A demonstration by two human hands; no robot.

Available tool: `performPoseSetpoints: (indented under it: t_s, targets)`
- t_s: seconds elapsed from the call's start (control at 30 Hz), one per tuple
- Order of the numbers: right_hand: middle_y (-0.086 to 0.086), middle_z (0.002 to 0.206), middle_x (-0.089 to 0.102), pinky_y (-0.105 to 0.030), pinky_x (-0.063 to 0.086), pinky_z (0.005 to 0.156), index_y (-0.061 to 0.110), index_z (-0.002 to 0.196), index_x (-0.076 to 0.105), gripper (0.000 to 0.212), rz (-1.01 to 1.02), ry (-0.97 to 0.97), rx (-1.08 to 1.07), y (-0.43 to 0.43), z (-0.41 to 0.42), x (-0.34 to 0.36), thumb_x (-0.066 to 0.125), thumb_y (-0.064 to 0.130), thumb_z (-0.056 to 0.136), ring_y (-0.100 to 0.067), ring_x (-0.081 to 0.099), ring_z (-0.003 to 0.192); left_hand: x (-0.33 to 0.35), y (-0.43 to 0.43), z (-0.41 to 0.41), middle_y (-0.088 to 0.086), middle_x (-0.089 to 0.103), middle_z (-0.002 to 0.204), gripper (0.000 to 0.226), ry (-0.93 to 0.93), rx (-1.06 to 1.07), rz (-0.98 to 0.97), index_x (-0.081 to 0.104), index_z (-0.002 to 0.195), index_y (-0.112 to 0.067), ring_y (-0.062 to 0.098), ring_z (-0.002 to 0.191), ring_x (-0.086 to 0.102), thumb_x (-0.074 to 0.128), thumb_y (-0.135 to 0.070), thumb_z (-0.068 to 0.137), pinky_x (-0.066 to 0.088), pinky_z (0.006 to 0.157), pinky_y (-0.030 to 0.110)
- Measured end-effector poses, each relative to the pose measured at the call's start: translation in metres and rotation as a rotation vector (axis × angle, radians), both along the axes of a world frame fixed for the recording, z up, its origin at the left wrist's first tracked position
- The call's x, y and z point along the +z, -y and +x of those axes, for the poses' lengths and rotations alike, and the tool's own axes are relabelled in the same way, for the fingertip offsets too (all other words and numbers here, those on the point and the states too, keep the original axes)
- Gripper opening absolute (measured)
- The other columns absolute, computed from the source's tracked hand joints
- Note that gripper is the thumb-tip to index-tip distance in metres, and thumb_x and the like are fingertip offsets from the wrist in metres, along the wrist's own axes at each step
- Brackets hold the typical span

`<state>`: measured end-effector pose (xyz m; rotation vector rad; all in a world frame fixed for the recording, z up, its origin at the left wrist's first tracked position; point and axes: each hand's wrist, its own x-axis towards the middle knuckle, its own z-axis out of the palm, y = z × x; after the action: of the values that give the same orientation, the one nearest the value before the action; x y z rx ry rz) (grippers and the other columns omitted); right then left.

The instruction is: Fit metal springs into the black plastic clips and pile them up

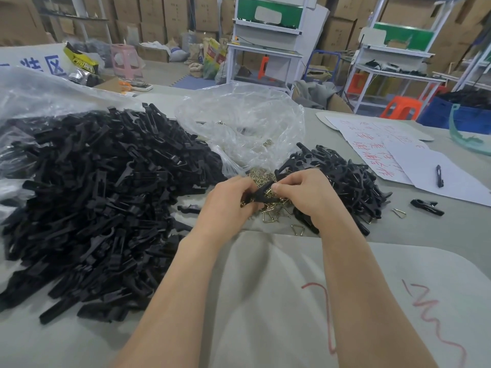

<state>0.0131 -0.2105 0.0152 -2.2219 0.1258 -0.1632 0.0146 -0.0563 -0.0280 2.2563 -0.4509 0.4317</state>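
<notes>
Black clips [87,197], brass-coloured springs [271,211], a clear bag [244,120], white paper [414,160] with red writing, orange stools [402,107].

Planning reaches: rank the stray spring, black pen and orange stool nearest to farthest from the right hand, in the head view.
1. Stray spring, on the table right of the right hand.
2. Black pen, farther right on the white paper.
3. Orange stool, beyond the table.

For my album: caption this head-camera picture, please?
Left hand and right hand hold a black clip over loose springs, between a big heap of clips and a smaller pile.
</notes>
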Motion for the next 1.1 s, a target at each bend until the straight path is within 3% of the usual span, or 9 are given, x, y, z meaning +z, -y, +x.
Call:
performPoseSetpoints:
  t_s: [0.3, 0.4, 0.47, 0.57, 0.63, 0.7, 0.77, 0.9, 1.1]
  targets:
    - [0.000, 0.063, 0.062, -0.021, 0.041, 0.058, 0.022, 0.070, 0.070, 0.012, 0.089, -0.018, 0.018, 0.000, 0.001, -0.008, 0.073, 0.021, 0.081, -0.009, 0.051, 0.057, -0.001, 0.001, 0.000, -0.009, 0.057, 0.081, 0.015, 0.013, -0.023, -0.012, 0.065, 0.087, -0.018, 0.016, 0.078, 0.055, 0.076, -0.017, 0.076, 0.048, 0.077, 0.039]
    - [-0.009, 0.073, 0.062, -0.026, 0.043, 0.066, 0.012, 0.075, 0.070, 0.007, 0.401, -0.154, 0.108, 0.012, 0.001, -0.005, 0.073, 0.015, 0.081, -0.017, 0.050, 0.066, 0.001, 0.001, -0.001, -0.009, 0.063, 0.085, 0.016, -0.037, -0.101, -0.133, 0.067, 0.090, -0.024, 0.012, 0.081, 0.058, 0.076, -0.019, 0.078, 0.051, 0.082, 0.037]
    - [-0.006, 0.070, 0.059, -0.021, 0.045, 0.059, 0.011, 0.074, 0.066, 0.011, 0.650, -0.248, 0.172, 0.019, 0.000, -0.004, 0.074, 0.018, 0.074, -0.013, 0.050, 0.059, 0.004, 0.002, -0.004, -0.010, 0.064, 0.084, 0.017, -0.075, -0.142, -0.214, 0.066, 0.088, -0.030, 0.012, 0.082, 0.060, 0.076, -0.020, 0.078, 0.052, 0.084, 0.036]
    - [-0.005, 0.070, 0.063, -0.022, 0.053, 0.054, 0.012, 0.083, 0.063, 0.035, 0.875, -0.422, 0.251, 0.023, -0.003, -0.013, 0.073, 0.036, 0.060, -0.013, 0.058, 0.054, 0.009, 0.004, -0.007, -0.012, 0.060, 0.073, 0.025, -0.106, -0.171, -0.300, 0.062, 0.082, -0.038, 0.015, 0.078, 0.059, 0.078, -0.020, 0.076, 0.052, 0.080, 0.030]
    - [-0.010, 0.075, 0.069, -0.026, 0.057, 0.056, 0.008, 0.094, 0.065, 0.049, 0.972, -0.526, 0.330, 0.021, -0.006, -0.022, 0.067, 0.047, 0.064, -0.017, 0.065, 0.059, 0.011, 0.004, -0.009, -0.017, 0.056, 0.069, 0.028, -0.119, -0.191, -0.321, 0.061, 0.081, -0.040, 0.011, 0.075, 0.057, 0.079, -0.020, 0.075, 0.049, 0.074, 0.021]
    - [-0.014, 0.078, 0.072, -0.027, 0.058, 0.059, 0.005, 0.093, 0.074, 0.057, 1.035, -0.563, 0.413, 0.017, -0.009, -0.032, 0.057, 0.053, 0.069, -0.019, 0.070, 0.064, 0.013, 0.004, -0.012, -0.017, 0.057, 0.075, 0.024, -0.111, -0.226, -0.300, 0.063, 0.082, -0.034, 0.002, 0.076, 0.054, 0.079, -0.019, 0.075, 0.044, 0.073, 0.012]
    - [-0.011, 0.073, 0.072, -0.025, 0.058, 0.058, 0.005, 0.085, 0.078, 0.055, 1.100, -0.556, 0.435, 0.012, -0.010, -0.039, 0.053, 0.052, 0.071, -0.017, 0.071, 0.064, 0.014, 0.005, -0.013, -0.010, 0.058, 0.084, 0.018, -0.105, -0.261, -0.271, 0.065, 0.083, -0.023, 0.003, 0.080, 0.053, 0.079, -0.016, 0.075, 0.042, 0.078, 0.013]
    - [-0.012, 0.063, 0.070, -0.024, 0.057, 0.051, 0.003, 0.077, 0.077, 0.049, 1.189, -0.519, 0.359, 0.004, -0.009, -0.048, 0.055, 0.046, 0.069, -0.017, 0.069, 0.056, 0.014, 0.004, -0.013, -0.009, 0.049, 0.074, 0.019, -0.112, -0.255, -0.218, 0.063, 0.082, -0.020, -0.002, 0.070, 0.046, 0.080, -0.018, 0.074, 0.036, 0.071, 0.011]
    - [-0.012, 0.062, 0.069, -0.025, 0.057, 0.051, 0.005, 0.076, 0.076, 0.042, 1.175, -0.474, 0.307, 0.004, -0.009, -0.050, 0.057, 0.042, 0.069, -0.017, 0.069, 0.054, 0.014, 0.004, -0.013, -0.011, 0.050, 0.073, 0.017, -0.117, -0.283, -0.215, 0.066, 0.087, -0.019, 0.005, 0.077, 0.050, 0.079, -0.017, 0.075, 0.041, 0.078, 0.022]
